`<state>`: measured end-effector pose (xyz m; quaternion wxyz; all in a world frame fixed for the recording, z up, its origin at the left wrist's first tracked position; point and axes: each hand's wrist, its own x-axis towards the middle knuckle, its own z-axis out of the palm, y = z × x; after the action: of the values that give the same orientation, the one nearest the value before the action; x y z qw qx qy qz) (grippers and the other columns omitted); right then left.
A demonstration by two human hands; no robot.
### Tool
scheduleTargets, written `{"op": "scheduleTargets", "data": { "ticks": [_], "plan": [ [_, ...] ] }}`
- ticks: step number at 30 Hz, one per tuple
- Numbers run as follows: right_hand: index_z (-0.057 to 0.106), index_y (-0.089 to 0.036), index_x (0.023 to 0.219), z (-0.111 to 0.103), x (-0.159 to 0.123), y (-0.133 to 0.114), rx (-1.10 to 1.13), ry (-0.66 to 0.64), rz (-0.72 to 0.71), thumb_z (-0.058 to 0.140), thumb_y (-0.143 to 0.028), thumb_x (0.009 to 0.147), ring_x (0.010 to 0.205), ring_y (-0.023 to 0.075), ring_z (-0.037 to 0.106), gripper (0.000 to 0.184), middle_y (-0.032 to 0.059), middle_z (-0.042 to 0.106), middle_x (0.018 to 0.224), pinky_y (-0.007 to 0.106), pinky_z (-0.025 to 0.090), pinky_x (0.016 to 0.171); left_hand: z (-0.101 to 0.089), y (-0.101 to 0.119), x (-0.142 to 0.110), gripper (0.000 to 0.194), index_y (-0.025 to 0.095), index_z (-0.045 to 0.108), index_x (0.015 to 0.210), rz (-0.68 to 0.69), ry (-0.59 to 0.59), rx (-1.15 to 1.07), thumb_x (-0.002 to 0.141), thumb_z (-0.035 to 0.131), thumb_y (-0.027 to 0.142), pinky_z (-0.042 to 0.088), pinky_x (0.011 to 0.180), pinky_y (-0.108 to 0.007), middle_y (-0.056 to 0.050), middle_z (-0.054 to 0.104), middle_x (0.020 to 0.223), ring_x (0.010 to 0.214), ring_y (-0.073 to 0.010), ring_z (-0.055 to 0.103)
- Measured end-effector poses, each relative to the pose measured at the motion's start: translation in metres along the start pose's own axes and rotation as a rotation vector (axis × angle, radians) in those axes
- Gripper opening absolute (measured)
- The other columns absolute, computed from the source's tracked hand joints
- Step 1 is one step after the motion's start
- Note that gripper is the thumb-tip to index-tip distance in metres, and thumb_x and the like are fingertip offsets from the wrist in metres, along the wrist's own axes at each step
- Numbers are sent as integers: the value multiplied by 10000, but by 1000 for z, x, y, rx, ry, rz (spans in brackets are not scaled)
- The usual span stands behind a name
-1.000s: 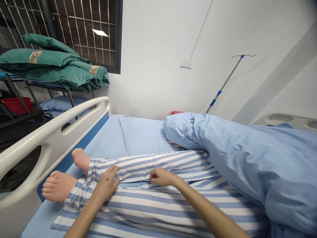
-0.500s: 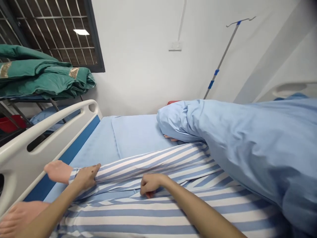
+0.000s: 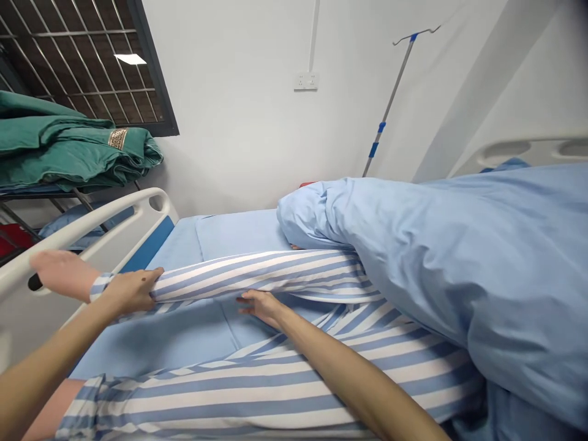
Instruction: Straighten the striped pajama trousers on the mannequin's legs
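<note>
Two legs in blue-and-white striped trousers lie on the bed. My left hand [image 3: 135,290] is wrapped round the far leg [image 3: 257,271] just above its ankle. That leg is raised off the mattress, and its bare foot [image 3: 64,272] hangs close to the footboard. My right hand [image 3: 261,306] is beside the underside of the same leg, near the knee, with its fingers apart. Whether its fingertips touch the trouser cloth I cannot tell. The near leg [image 3: 220,398] rests flat on the bed, its foot mostly out of view behind my left forearm.
A bunched light-blue quilt [image 3: 413,233] covers the upper body on the right. The white footboard [image 3: 114,226] stands at the left. Beyond it, green folded bedding [image 3: 78,150] lies on a rack under a barred window. An IV pole [image 3: 390,101] rises by the wall.
The far leg has risen off the mattress with my left hand, its foot moving up and left. My right hand has moved toward that leg, and its fingers have opened. The view has shifted slightly.
</note>
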<state>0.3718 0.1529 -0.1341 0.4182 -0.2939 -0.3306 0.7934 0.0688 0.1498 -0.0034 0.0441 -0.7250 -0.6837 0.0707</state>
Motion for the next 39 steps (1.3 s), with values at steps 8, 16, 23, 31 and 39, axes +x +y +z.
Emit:
{"op": "scheduleTargets", "data": {
  "ticks": [8, 16, 23, 31, 39],
  "plan": [
    [611, -209, 768, 2, -8, -47, -22, 59, -433, 651, -167, 588, 799, 140, 540, 189, -25, 609, 773, 290, 452, 765, 71, 83, 0, 449, 301, 479, 1063, -157, -7, -323, 620, 517, 361, 340, 572, -248, -9, 645, 878, 817, -222, 592],
    [615, -262, 931, -2, -28, -72, -90, 36, -580, 611, -153, 606, 912, 183, 554, 343, -26, 659, 886, 325, 436, 812, 95, 144, -1, 383, 312, 496, 987, -195, 71, -519, 614, 542, 382, 316, 548, -243, 18, 632, 771, 728, -200, 575],
    [615, -247, 977, -8, -24, -60, -210, -25, -496, 634, -207, 626, 960, 204, 549, 354, -5, 651, 942, 369, 425, 863, 82, 104, -3, 397, 303, 473, 1015, -92, 24, -388, 619, 502, 316, 335, 566, -249, 3, 646, 850, 784, -215, 590],
    [628, -236, 949, -6, -8, 5, -252, -76, -43, 709, -226, 558, 1071, 245, 489, 399, 47, 511, 1164, 362, 474, 771, -8, 5, -17, 489, 262, 495, 1088, 80, -20, 111, 599, 462, 271, 381, 606, -330, -78, 653, 970, 809, -302, 600],
    [588, -163, 668, -2, -6, 15, -164, -87, 59, 709, -274, 578, 1030, 256, 510, 187, 41, 546, 865, 381, 473, 763, -23, 7, -25, 556, 250, 498, 1113, 73, -89, 167, 559, 480, 287, 384, 586, -333, -98, 648, 945, 805, -310, 598]
  ]
}}
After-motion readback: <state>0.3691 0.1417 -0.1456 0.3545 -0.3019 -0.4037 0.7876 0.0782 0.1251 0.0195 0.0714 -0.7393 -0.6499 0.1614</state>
